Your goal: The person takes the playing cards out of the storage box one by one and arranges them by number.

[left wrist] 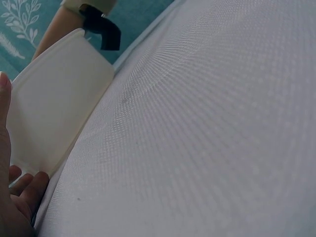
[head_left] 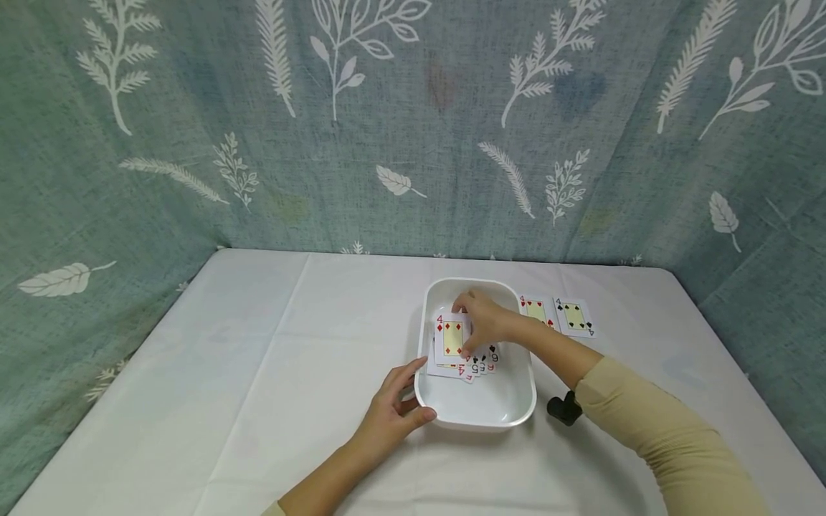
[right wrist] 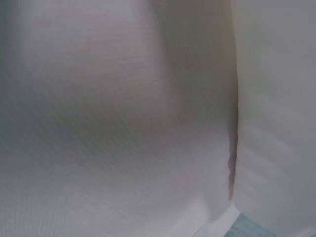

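Observation:
A white plastic tub (head_left: 477,405) stands on the table, holding several overlapping playing cards (head_left: 445,371). My left hand (head_left: 390,405) holds its near left corner, the thumb at the front rim and the fingers along the left side. The left wrist view shows these fingers (left wrist: 34,190) low against the outer wall (left wrist: 61,98). Inside the tub, my right hand (head_left: 485,319) pinches the right side of a four of diamonds (head_left: 452,337), which overlaps the other cards. The right wrist view shows the tub's outer wall (right wrist: 276,108), with the hand itself out of sight.
Right of the tub, a four of hearts (head_left: 535,308) lies partly hidden behind the right forearm. Beside it is a black-suited four (head_left: 574,317). A black wrist-worn device (head_left: 564,408) shows under the right sleeve. A white cloth (head_left: 310,358) covers the table; patterned curtains (head_left: 413,143) surround it.

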Motion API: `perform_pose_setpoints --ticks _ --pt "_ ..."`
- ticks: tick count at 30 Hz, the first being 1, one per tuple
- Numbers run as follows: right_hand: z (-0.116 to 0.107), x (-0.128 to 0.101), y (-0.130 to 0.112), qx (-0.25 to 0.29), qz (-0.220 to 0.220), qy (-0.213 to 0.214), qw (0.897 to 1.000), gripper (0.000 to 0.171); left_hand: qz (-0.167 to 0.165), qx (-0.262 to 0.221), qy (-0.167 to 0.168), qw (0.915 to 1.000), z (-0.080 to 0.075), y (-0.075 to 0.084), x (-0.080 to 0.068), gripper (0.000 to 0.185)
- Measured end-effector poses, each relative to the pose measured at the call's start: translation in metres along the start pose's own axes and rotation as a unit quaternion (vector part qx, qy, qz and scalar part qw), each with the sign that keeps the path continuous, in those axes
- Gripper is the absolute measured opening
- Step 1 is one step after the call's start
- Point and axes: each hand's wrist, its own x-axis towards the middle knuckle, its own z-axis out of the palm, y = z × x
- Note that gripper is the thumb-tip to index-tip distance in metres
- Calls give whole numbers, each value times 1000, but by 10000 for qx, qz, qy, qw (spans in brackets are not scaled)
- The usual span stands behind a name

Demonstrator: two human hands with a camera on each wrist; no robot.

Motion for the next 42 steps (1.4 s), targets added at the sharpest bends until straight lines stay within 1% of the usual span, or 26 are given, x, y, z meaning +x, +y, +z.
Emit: perform_pose_setpoints --ticks 4,8,13,19,25,30,36,42 --pt "-2 -2 -2 217 111 7 9997 63 -9 20 21 10000 0 0 0 75" --pt "-7 -6 0 574 72 -24 9983 52 -15 43 25 10000 0 0 -1 75" --pt "-9 -8 8 1032 -312 54 9942 45 -72 40 9 10000 0 1 -1 75" --pt "-12 -11 12 1366 -874 240 9865 47 -133 91 58 9999 1 0 -1 74" --pt "-19 -20 11 1608 -1258 531 9775 47 -147 83 43 9998 1 1 -1 74" --pt "-25 -28 14 1764 -1344 722 9724 49 -150 76 25 9999 1 2 0 73" --pt "-34 -38 19 1875 -1325 939 9687 48 -218 64 83 9997 2 2 0 74" --pt "-40 -47 26 2014 -1236 1290 9631 45 -111 54 5 9999 1 1 0 77"
